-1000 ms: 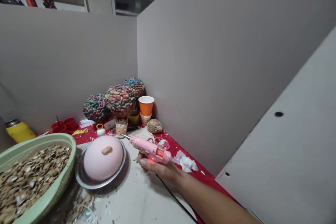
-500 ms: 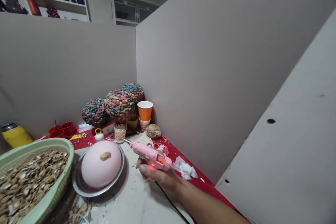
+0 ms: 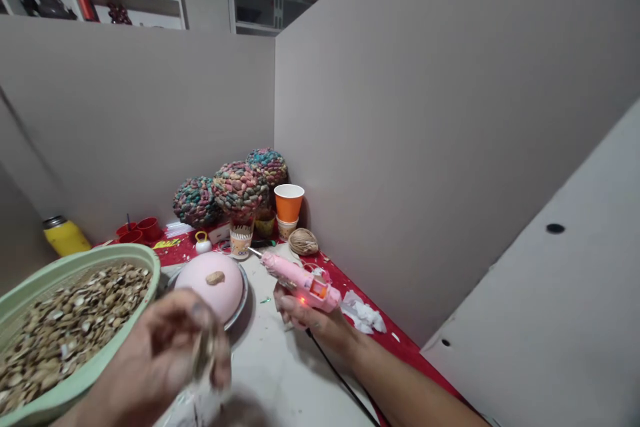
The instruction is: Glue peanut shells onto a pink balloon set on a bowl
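Observation:
My right hand (image 3: 313, 317) is wrapped round a pink hot glue gun (image 3: 295, 275), its metal nozzle pointing up and left and a red light glowing on it. A black cord hangs from the glue gun. My left hand (image 3: 160, 347), smeared by motion, pinches a brownish nut shell (image 3: 204, 350) at the front. Behind it, a smooth pink dome (image 3: 220, 297), like a balloon, rests in a metal bowl (image 3: 245, 283); one brown shell (image 3: 215, 277) lies on its top. To the left, a pale green basket (image 3: 150, 260) holds a heap of nut shells (image 3: 75, 320).
Several colourful shell-covered balls (image 3: 240, 188) stand at the back on cups, beside an orange paper cup (image 3: 289, 203) and a twine coil (image 3: 303, 241). Crumpled tissue (image 3: 363, 312) lies right. A yellow bottle (image 3: 65, 237) leans at far left. Grey partitions (image 3: 400, 113) close in the table.
My left hand has come into view at the front with a shell in it, partly covering the bowl. The view has turned slightly left; my right hand keeps its grip on the glue gun.

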The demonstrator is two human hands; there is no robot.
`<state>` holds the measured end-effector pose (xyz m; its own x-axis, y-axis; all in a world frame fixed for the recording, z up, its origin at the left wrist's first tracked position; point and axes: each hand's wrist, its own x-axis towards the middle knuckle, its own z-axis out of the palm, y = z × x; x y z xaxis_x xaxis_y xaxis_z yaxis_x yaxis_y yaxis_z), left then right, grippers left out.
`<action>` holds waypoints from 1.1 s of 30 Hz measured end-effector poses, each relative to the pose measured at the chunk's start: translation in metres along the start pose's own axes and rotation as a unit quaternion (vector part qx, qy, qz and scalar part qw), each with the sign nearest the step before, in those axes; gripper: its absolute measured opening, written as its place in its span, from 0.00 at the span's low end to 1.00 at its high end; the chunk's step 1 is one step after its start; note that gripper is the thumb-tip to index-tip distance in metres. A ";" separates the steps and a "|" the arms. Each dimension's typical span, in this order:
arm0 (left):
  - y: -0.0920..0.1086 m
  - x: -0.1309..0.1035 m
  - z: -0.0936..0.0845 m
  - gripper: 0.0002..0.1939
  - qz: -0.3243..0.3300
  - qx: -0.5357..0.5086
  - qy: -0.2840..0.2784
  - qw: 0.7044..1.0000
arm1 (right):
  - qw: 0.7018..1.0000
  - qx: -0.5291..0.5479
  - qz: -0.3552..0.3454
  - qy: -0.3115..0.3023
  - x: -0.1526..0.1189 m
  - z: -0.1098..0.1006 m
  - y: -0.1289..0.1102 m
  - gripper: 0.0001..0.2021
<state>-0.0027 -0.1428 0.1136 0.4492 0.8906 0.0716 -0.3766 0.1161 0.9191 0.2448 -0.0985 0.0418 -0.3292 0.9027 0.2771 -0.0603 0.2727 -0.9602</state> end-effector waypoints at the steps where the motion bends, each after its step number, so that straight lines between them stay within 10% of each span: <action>1: 0.002 0.008 0.001 0.12 0.024 -0.015 0.002 1.000 | 1.000 -0.001 0.009 0.002 -0.002 0.000 -0.001 0.22; 17: -0.003 0.041 -0.003 0.13 0.043 0.026 0.079 0.996 | 0.966 -0.128 -0.223 -0.030 -0.009 0.011 -0.024 0.25; 33: -0.011 0.044 -0.011 0.11 0.117 0.167 0.116 0.972 | 0.940 -0.206 -0.271 -0.030 -0.006 0.014 -0.017 0.24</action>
<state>0.0116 -0.1002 0.1024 0.1730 0.9553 0.2397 -0.1453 -0.2160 0.9655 0.2348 -0.1131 0.0565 -0.4084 0.5776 0.7068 0.1327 0.8037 -0.5801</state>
